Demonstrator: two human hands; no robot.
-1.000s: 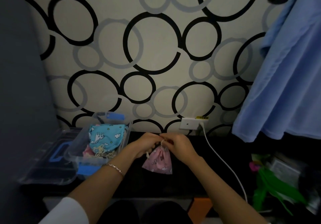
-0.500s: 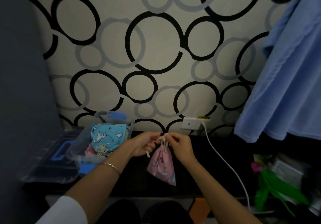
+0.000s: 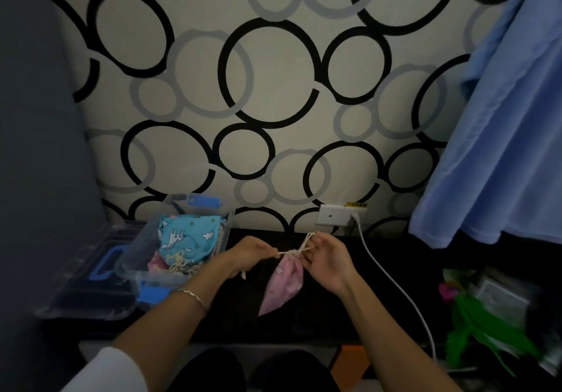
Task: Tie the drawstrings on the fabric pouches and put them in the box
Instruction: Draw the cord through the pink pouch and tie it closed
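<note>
Place: looks like a home, someone's room
Wall: circle-print wallpaper point(image 3: 273, 72), black and grey rings
Right side: blue cloth point(image 3: 501, 148) hanging down
Power: wall socket point(image 3: 333, 215), white cable point(image 3: 395, 285) trailing over dark tabletop point(image 3: 425, 270)

No readable text anywhere, yellow label point(image 3: 356, 205) above the wall socket point(image 3: 333, 215) too blurred to read

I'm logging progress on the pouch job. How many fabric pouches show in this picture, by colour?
Pink: 2, the held pink pouch, its drawstrings pinched by the left hand and right hand, and a part-hidden pink pouch in the box
Blue: 1, the blue pouch, also in the box
Total: 3
</note>
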